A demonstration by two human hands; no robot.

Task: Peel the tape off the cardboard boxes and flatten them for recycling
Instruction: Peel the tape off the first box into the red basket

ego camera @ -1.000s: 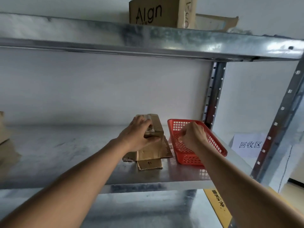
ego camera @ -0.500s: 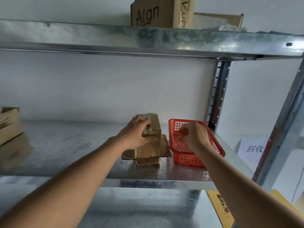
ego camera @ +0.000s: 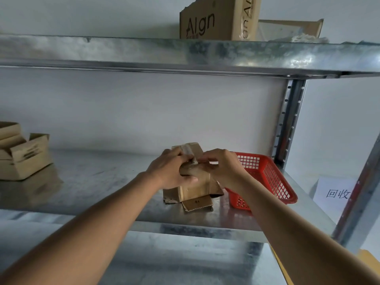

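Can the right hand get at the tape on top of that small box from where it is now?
Probably yes. The right hand is already at the tape on top of the small box, fingertips seemingly pinching its end, while the left hand grips the box. Nothing blocks it.

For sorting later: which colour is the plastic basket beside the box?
Red, with a grid-hole pattern; the basket shows in the head view.

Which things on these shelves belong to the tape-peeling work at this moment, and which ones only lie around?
In the job:
- small cardboard box, gripped by the left hand
- tape strip on its top, where the right hand pinches
- red basket beside it, probably for the waste

Lying about:
- open boxes at far left
- Align box on the upper shelf
- paper sign
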